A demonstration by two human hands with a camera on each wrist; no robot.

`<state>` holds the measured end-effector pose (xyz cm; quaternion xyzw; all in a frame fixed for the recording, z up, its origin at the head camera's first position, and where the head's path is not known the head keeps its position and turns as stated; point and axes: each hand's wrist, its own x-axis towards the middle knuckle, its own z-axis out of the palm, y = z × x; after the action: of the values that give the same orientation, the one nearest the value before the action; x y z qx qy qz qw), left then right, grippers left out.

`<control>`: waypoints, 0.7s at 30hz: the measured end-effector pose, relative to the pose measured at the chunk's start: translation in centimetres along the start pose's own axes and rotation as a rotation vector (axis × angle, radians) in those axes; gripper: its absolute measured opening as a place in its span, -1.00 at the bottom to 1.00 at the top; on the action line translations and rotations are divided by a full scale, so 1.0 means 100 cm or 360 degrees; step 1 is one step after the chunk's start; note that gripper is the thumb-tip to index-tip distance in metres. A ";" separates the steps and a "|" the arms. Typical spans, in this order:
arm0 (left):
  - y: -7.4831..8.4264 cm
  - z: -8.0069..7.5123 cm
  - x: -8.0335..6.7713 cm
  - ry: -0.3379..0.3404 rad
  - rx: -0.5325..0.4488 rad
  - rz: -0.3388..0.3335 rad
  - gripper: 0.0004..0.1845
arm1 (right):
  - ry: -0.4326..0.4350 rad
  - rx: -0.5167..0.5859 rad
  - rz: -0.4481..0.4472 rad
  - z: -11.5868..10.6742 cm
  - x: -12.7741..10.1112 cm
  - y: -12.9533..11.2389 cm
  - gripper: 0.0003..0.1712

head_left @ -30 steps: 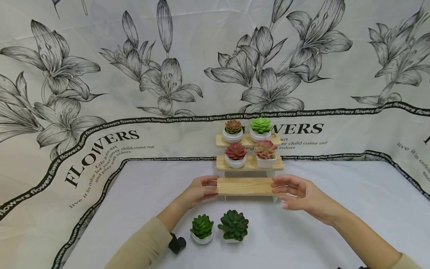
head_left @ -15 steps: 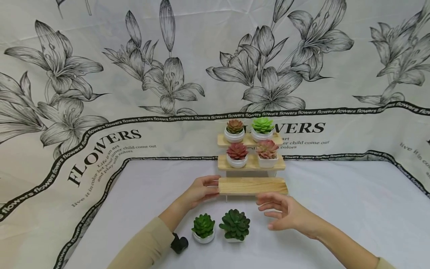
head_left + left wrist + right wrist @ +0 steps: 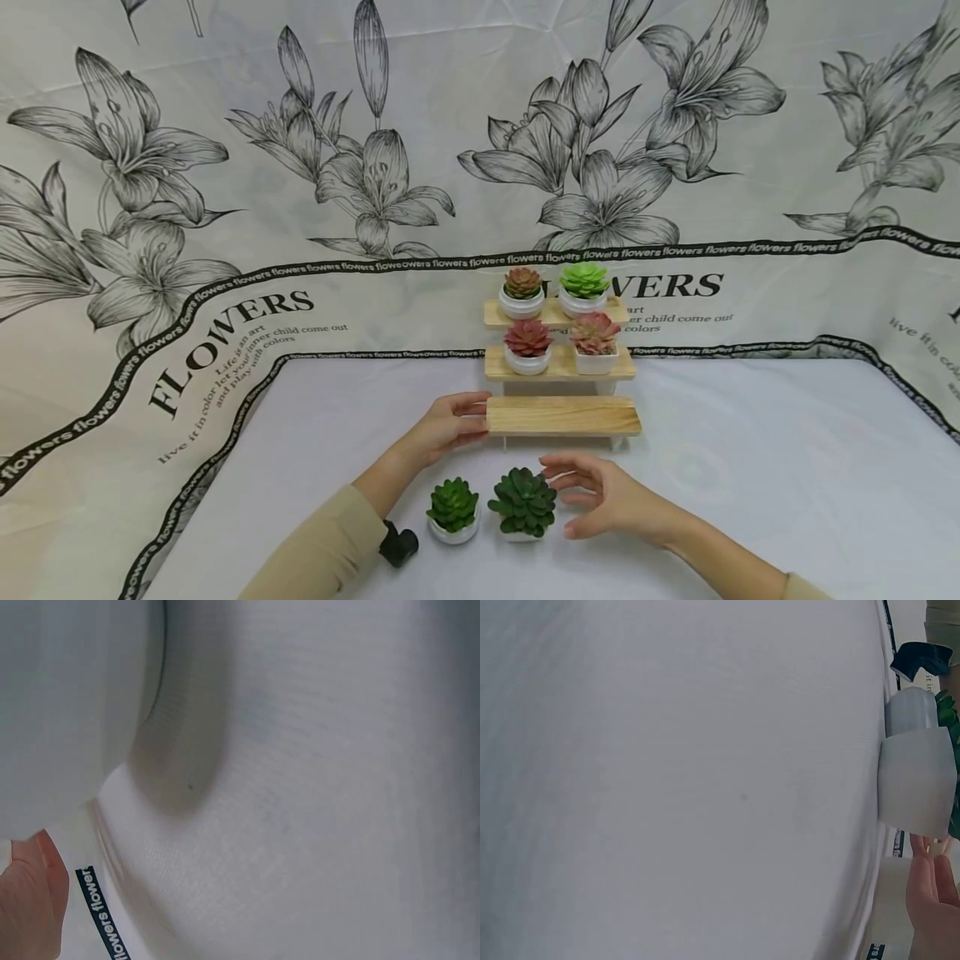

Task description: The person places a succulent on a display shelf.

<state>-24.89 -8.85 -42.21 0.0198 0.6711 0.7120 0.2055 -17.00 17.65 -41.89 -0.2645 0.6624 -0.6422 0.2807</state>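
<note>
Looks like a reach: the right hand [image 3: 618, 502], spread, is just beside the dark plant [image 3: 523, 500] on the bench [image 3: 720, 467]. Taking it would call for closing round the pot [image 3: 917, 780]. The left hand [image 3: 442, 427] touches the bottom shelf [image 3: 562, 415]; whether pinching, I can't tell. Right wrist view shows the pot's side, mostly hidden in the head view.
</note>
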 end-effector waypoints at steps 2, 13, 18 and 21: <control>0.001 0.000 0.000 -0.0004 -0.0001 -0.0002 -0.47 | -0.0010 0.0009 -0.0004 0.003 0.003 0.003 -0.15; 0.000 0.000 0.000 0.0005 -0.0009 -0.0008 -0.46 | 0.0032 -0.0080 0.0142 0.015 0.017 0.006 -0.12; 0.001 0.000 0.000 0.0003 -0.0008 -0.0013 -0.46 | -0.0030 -0.0056 0.0088 0.020 0.021 0.009 -0.10; 0.002 0.001 0.000 0.0006 -0.0005 -0.0018 -0.46 | -0.0036 -0.0065 0.0065 0.022 0.023 0.010 -0.15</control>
<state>-24.90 -8.81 -42.00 0.0142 0.6704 0.7120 0.2084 -17.04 14.49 -43.05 -0.2638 0.6775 -0.6196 0.2957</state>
